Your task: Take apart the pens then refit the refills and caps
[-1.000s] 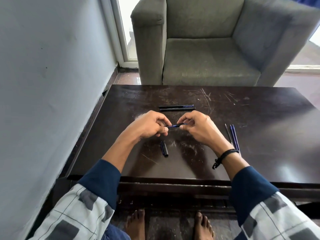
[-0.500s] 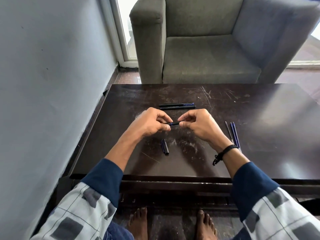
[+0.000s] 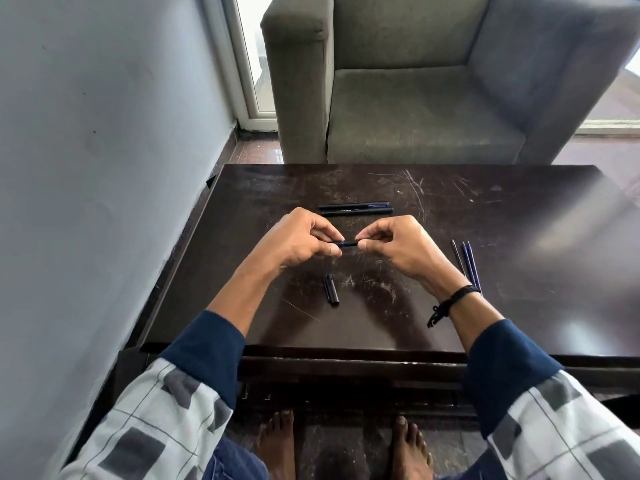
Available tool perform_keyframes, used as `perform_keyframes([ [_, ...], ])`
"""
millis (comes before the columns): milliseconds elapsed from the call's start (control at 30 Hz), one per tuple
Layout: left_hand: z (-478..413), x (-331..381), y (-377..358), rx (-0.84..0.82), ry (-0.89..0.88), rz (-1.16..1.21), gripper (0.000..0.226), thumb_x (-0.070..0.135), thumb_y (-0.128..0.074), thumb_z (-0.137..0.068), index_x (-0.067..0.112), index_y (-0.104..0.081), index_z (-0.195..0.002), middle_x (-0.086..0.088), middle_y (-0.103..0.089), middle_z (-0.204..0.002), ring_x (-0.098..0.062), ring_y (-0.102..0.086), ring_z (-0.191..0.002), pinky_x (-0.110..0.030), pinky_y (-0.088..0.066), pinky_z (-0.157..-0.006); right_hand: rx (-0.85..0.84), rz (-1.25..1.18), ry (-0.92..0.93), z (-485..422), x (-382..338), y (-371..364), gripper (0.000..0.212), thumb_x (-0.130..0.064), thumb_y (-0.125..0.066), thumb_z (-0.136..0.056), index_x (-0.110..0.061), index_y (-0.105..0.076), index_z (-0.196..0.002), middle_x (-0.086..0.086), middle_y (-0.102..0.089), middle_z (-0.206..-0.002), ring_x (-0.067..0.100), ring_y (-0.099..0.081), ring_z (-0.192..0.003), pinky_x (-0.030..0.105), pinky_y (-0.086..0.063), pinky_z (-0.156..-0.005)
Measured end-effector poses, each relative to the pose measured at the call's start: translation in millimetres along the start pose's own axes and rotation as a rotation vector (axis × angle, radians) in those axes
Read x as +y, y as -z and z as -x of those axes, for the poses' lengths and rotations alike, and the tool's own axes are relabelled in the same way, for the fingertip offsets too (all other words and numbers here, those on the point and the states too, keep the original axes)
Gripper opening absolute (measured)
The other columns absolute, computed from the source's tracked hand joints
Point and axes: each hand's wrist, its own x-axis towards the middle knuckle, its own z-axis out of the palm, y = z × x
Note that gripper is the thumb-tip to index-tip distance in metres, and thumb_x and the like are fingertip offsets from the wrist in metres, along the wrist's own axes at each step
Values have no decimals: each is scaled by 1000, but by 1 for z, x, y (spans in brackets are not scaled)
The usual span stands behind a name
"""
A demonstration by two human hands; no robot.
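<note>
Pen (image 3: pixel 347 243) held level between left hand (image 3: pixel 300 241), right hand (image 3: pixel 398 244).

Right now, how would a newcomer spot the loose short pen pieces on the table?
Find the dark table before the grey armchair. Between the person's forearms lie the short pen pieces: stubby, unlike the long pens beyond and the thin refills at right.

Grey armchair (image 3: pixel 415 98) behind scratched dark table (image 3: pixel 519 271), pale wall (image 3: pixel 104 168) left.
</note>
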Motion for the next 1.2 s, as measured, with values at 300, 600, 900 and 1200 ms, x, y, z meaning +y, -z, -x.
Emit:
perform_keyframes([
  [300,3,2,4,-54,-37,78,18,1,-77,-86,17,-78,-94,-1,-80,-82,-10,-73,-77,-25,-57,-82,0,-13,26,1,-1,3,10,-17,-81,-85,-22,-75,-79,-6,-71,-64,3,-61,-60,31,-54,-67],
  [600,1,1,3,-52,-60,137,15,-1,-72,-91,3,-76,-104,-6,-80,-82,-5,-67,-68,-18,-54,-65,66,20,52,5,-8,3,8,-22,-78,-88,-18,-77,-81,1,-75,-73,11,-69,-67,40,-61,-77],
  [900,3,-1,13,-179,36,328,15,2,-67,-95,-3,-75,-107,-20,-77,-89,-7,-56,-56,-15,-48,-57,66,-104,136,5,-11,7,14,-6,-84,-79,-18,-77,-82,4,-77,-87,23,-74,-85,40,-60,-85],
  [1200,3,-2,12,-230,84,377,19,9,-63,-99,0,-77,-108,-14,-75,-84,-6,-52,-54,-13,-46,-55,45,-140,168,3,-9,9,23,-2,-84,-77,-24,-76,-79,2,-75,-84,13,-70,-78,31,-58,-79],
])
